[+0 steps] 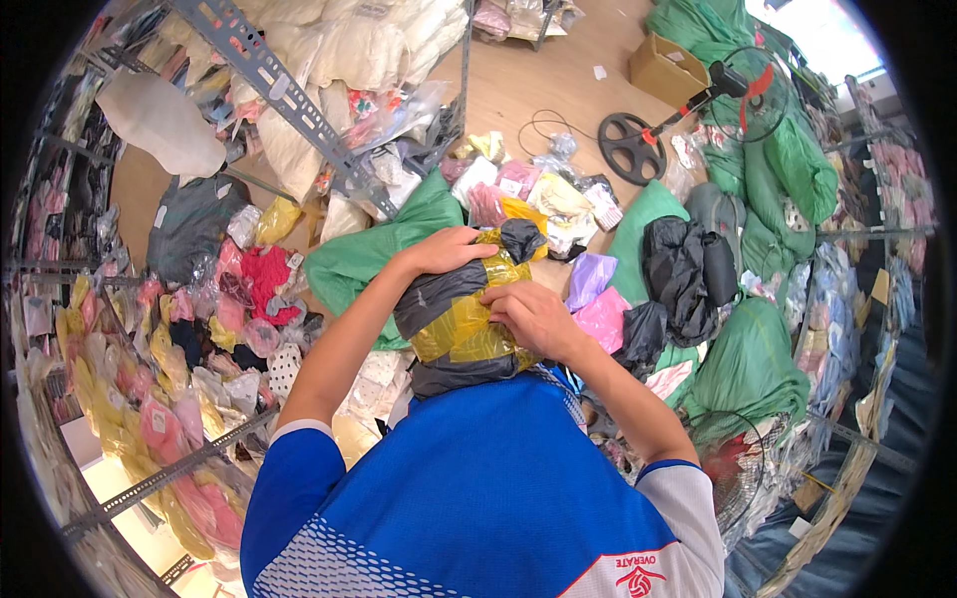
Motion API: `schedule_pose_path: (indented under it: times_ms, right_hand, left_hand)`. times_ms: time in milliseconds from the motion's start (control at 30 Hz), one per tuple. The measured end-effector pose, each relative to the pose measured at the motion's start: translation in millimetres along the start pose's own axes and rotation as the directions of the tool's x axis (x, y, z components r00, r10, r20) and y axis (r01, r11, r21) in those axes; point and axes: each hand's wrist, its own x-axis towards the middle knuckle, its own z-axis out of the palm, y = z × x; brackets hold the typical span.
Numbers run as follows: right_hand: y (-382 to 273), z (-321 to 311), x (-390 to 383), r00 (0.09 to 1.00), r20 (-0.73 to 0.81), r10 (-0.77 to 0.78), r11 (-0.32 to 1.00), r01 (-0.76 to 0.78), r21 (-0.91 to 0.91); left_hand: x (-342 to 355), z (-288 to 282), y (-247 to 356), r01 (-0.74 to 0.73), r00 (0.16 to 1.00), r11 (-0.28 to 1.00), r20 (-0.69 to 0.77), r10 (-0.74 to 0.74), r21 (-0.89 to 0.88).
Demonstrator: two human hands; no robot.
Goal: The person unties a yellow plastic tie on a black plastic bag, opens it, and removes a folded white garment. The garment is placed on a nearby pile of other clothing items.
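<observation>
A bulky parcel [439,304] in dark grey plastic, wound with bands of yellow tape [454,335], rests against my front. My left hand [447,250] lies over its upper left side, with the fingers wrapped onto the plastic and tape. On the right, my right hand [536,317] has its fingers bent and pinched together at the taped surface. Whether they grip the tape or the plastic under it is hidden. A crumpled dark grey end [521,240] of the wrapping sticks up at the far side, beyond both hands.
Green sacks [753,364] and black plastic bags [688,264] lie on the right. Ahead are bagged garments [518,179], a standing fan [753,95] with a round base and a cardboard box [668,70]. Metal racks [289,105] full of bagged clothes stand at the left.
</observation>
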Motion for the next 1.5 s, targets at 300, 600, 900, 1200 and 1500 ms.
schedule_pose_path:
  times_ms: [300, 600, 900, 1200, 1500]
  right_hand:
    - [-14, -22, 24, 0.997, 0.038, -0.07, 0.995, 0.067, 0.073]
    - [-5, 3, 19, 0.961, -0.016, -0.277, 0.959, 0.275, -0.075]
    - [-16, 23, 17, 0.982, -0.106, 0.158, 0.977, -0.14, 0.157]
    - [-23, 8, 29, 0.994, -0.048, -0.094, 0.995, 0.093, -0.023]
    - [-19, 36, 21, 0.775, -0.53, 0.344, 0.938, -0.304, 0.164]
  left_hand:
    - [7, 2, -16, 0.017, 1.0, 1.0, 0.021, -0.017, 0.003]
    - [3, 2, -7, -0.012, 1.0, 1.0, -0.009, 0.012, 0.016]
    - [1, 4, -12, -0.021, 0.999, 0.999, -0.041, 0.023, 0.043]
    - [4, 0, -1, -0.016, 1.0, 0.997, -0.02, 0.018, 0.078]
    - [5, 0, -3, -0.081, 0.997, 0.996, -0.005, 0.082, 0.036]
